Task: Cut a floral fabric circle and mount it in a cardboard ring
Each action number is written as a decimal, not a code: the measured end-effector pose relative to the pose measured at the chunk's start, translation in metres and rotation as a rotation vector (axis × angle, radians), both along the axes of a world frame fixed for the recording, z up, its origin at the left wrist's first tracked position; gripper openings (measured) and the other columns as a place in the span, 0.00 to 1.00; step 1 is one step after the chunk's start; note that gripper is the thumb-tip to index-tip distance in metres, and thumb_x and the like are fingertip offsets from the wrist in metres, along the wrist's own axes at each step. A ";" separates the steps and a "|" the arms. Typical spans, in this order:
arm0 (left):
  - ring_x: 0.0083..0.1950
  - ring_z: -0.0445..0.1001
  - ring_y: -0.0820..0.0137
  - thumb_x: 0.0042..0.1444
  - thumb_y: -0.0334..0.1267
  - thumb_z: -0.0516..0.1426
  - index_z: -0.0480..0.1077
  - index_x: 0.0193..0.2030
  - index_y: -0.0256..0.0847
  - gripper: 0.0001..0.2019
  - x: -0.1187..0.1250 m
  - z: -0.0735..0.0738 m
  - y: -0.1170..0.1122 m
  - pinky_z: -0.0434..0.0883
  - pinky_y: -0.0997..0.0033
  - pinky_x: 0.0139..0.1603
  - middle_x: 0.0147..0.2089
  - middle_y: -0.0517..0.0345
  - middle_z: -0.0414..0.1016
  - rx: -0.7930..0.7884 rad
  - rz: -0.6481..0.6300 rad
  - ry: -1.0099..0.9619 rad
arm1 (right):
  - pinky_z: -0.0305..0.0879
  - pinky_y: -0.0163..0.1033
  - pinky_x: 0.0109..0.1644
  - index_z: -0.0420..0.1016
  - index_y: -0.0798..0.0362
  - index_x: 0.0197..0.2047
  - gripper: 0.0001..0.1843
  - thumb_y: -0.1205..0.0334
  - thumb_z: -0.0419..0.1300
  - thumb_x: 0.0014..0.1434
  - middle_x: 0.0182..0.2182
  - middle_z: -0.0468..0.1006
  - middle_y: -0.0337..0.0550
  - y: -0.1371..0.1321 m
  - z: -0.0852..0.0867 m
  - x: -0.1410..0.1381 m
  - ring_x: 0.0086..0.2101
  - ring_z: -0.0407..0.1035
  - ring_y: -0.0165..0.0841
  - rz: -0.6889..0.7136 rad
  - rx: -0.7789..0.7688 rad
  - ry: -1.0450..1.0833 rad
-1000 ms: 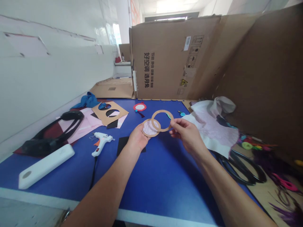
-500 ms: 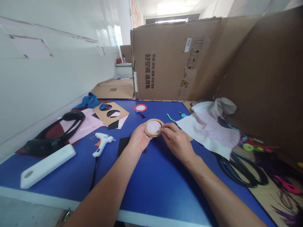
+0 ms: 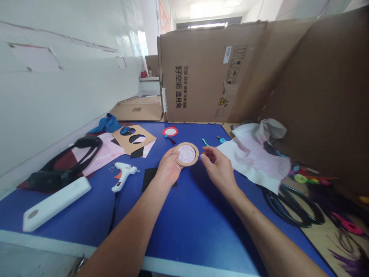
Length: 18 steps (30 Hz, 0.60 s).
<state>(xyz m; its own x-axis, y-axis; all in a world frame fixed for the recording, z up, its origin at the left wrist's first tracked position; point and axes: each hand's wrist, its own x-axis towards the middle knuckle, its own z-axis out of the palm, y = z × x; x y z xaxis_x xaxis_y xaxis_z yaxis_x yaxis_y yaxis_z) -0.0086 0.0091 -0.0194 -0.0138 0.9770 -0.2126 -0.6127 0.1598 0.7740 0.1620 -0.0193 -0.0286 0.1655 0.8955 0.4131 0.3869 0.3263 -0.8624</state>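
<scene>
My left hand (image 3: 169, 166) grips the left edge of a round cardboard frame (image 3: 196, 157), thumb on top. Inside its ring shows a pale disc (image 3: 186, 154) with thin purple lines. To the right, my right hand (image 3: 217, 166) hovers apart from the frame, fingers loosely curled with a gap between thumb and forefinger and nothing seen in them. Under my left wrist lies a black sheet (image 3: 149, 177). Beyond the frame, a red ring with a white centre (image 3: 170, 132) and a dark tassel rests on the blue table (image 3: 190, 223).
A white glue gun (image 3: 123, 175) with its cord lies left, near a long white device (image 3: 57, 204) and a black headset strap (image 3: 66, 169). Cardboard with two round holes (image 3: 127, 145) sits behind. White cloth (image 3: 253, 157) and black cable (image 3: 291, 207) lie right. Tall cardboard (image 3: 207, 77) walls the back.
My right hand has let go of the frame's right edge and moved slightly right. My left hand still holds the frame, its thumb now over the rim.
</scene>
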 end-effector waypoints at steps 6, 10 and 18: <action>0.55 0.83 0.57 0.65 0.26 0.56 0.75 0.51 0.38 0.11 0.003 0.002 -0.006 0.79 0.53 0.57 0.53 0.43 0.85 0.087 -0.062 0.026 | 0.75 0.39 0.29 0.81 0.54 0.42 0.20 0.44 0.69 0.59 0.28 0.81 0.41 0.007 -0.001 0.003 0.26 0.76 0.35 0.147 -0.250 0.344; 0.56 0.83 0.57 0.65 0.27 0.56 0.75 0.51 0.38 0.11 0.004 0.004 -0.009 0.79 0.53 0.58 0.53 0.42 0.84 0.126 -0.095 0.031 | 0.74 0.36 0.27 0.82 0.54 0.40 0.24 0.41 0.73 0.54 0.26 0.80 0.39 0.008 -0.002 0.003 0.24 0.74 0.32 0.168 -0.271 0.422; 0.56 0.82 0.57 0.64 0.27 0.58 0.75 0.52 0.39 0.11 0.005 0.007 -0.010 0.78 0.53 0.59 0.53 0.44 0.84 0.164 -0.124 0.062 | 0.75 0.34 0.27 0.82 0.54 0.37 0.28 0.39 0.79 0.46 0.26 0.82 0.40 0.008 -0.001 0.005 0.24 0.76 0.32 0.195 -0.301 0.520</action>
